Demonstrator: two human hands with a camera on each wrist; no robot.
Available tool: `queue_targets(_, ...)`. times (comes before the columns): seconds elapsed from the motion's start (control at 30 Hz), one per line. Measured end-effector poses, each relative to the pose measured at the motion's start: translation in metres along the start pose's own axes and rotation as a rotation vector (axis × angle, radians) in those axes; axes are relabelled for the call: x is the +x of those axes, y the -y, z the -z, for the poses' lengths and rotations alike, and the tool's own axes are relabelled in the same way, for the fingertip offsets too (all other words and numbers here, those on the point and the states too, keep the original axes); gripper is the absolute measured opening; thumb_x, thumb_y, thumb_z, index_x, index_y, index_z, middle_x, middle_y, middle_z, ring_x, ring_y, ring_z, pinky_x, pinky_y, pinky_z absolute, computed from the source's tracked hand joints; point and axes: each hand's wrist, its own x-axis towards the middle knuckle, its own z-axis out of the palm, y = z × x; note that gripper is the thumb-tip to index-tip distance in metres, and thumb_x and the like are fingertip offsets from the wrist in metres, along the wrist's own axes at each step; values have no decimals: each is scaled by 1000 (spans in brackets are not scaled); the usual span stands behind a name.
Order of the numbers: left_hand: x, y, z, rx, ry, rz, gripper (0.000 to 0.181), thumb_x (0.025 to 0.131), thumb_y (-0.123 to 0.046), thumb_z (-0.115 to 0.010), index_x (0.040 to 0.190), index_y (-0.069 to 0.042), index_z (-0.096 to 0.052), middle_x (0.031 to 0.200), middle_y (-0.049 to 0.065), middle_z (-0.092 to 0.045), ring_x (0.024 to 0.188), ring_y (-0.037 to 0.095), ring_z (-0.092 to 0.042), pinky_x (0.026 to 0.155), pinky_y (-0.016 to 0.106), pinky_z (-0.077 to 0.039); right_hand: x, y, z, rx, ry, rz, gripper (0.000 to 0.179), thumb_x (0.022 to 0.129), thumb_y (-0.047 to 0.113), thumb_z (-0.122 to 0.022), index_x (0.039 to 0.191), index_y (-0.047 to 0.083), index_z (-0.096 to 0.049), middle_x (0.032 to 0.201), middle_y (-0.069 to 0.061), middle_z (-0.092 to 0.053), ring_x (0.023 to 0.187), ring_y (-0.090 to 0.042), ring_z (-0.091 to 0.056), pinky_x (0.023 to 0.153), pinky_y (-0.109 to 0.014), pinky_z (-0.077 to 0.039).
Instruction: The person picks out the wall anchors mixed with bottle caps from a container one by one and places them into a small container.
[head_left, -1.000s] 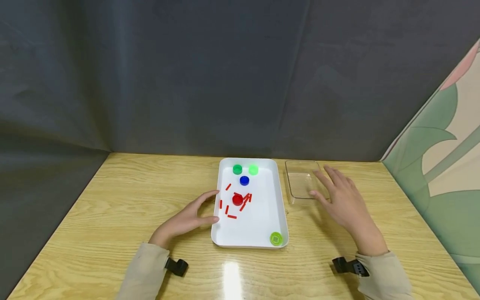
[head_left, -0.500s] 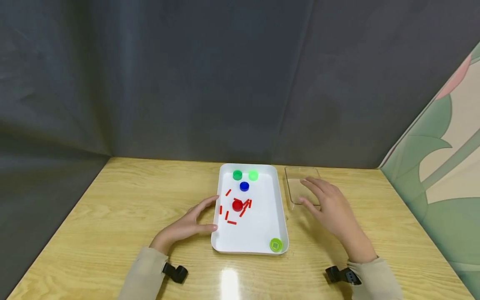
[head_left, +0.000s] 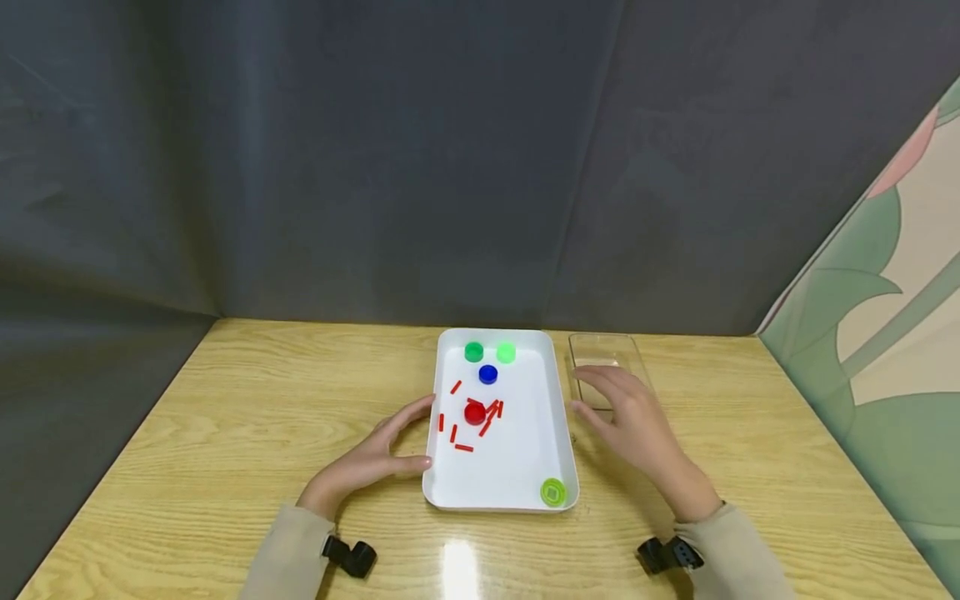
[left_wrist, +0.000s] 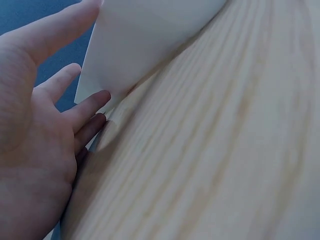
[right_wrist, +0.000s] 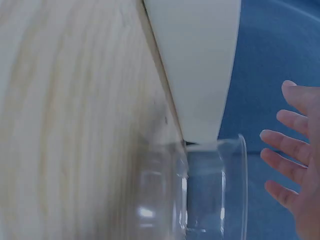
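A white rectangular tray (head_left: 525, 450) lies in the middle of the table. My left hand (head_left: 360, 467) is at its left side, thumb and fingertips right at the rim; the left wrist view shows the relaxed fingers along the tray's outer wall (left_wrist: 135, 45). My right hand (head_left: 637, 425) hovers with loosely bent fingers over the front of a clear plastic box (head_left: 602, 336), near the tray's right rim, and holds nothing. In the tray lie a red round cap (head_left: 475, 414), several short red sticks (head_left: 464, 448), a blue cap (head_left: 488, 375) and a dark green cap (head_left: 474, 352).
A light green cap (head_left: 506, 352) sits at the tray's far end, and a yellow-green cap (head_left: 553, 492) in its near right corner. Behind the wooden table (head_left: 247, 400) hangs a dark curtain (head_left: 397, 167). A leaf-patterned cloth (head_left: 900, 333) borders the right side.
My right hand has moved left from the right side of the clear box toward the tray's right rim. My left hand stays at the tray's left side. The head view has shifted slightly.
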Motion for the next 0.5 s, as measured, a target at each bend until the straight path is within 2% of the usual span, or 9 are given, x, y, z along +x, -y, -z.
queue_targets(0.3, 1, 0, 0, -3, 4, -43, 84, 88, -17, -76, 157, -25, -30, 160, -2, -29, 148, 24, -19, 116, 59, -10, 11, 15, -15, 68, 100, -68, 36, 81, 14, -83, 115, 7, -71, 117, -8, -69, 111, -28, -62, 94, -46, -50)
queue_targets(0.5, 0, -2, -1, 7, -2, -25, 83, 86, -18, -79, 155, -31, -33, 159, -4, -29, 147, 23, -18, 116, 59, -11, 22, 22, -23, 116, 181, -118, 34, 83, 18, -82, 115, 11, -72, 116, -6, -70, 112, -25, -62, 96, -45, -49)
